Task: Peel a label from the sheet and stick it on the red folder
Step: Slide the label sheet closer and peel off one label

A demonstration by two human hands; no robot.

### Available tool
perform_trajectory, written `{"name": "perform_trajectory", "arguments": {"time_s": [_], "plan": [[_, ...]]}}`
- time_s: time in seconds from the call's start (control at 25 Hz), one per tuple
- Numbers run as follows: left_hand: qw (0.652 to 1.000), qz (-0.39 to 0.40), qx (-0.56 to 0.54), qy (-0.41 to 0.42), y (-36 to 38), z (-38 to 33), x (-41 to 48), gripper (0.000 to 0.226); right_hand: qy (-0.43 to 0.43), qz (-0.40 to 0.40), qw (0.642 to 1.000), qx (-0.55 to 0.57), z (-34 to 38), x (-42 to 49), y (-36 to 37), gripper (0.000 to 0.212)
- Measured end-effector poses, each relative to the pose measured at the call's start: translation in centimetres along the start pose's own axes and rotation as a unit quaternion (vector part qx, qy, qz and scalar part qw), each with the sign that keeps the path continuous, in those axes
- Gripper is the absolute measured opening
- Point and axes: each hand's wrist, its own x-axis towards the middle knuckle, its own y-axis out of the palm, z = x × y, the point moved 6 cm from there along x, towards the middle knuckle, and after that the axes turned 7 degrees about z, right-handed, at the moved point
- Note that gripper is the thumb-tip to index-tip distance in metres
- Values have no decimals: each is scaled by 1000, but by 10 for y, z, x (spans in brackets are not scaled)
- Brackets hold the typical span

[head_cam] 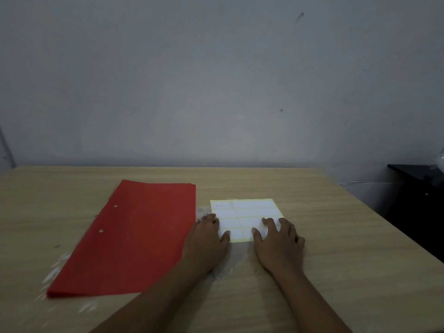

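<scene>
A red folder (pixel 134 236) lies closed and flat on the wooden table (pixel 336 236), left of centre, with two metal rivets near its left edge. Right of it lies a pale yellow label sheet (pixel 245 212) with rows of white labels. My left hand (pixel 206 239) rests palm down on the sheet's left edge, thumb on its near corner. Over the sheet's near right part lies my right hand (pixel 278 241), fingers spread flat. Neither hand grips anything. The sheet's near right corner is hidden under my right hand.
Whitish scuffed patches mark the table under the sheet (pixel 230 260) and beside the folder's near left corner (pixel 55 272). A dark cabinet (pixel 418 200) stands beyond the table's right edge. A grey wall rises right behind the table's far edge.
</scene>
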Motion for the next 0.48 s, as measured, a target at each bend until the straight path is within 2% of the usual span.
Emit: {"name": "perform_trajectory", "arguments": {"time_s": [0.32, 0.48], "plan": [[1000, -3, 0, 2, -4, -2, -2, 61, -4, -1, 1000, -4, 0, 0, 0, 56], [1000, -16, 11, 7, -9, -3, -4, 58, 0, -12, 999, -43, 2, 4, -3, 54]]}}
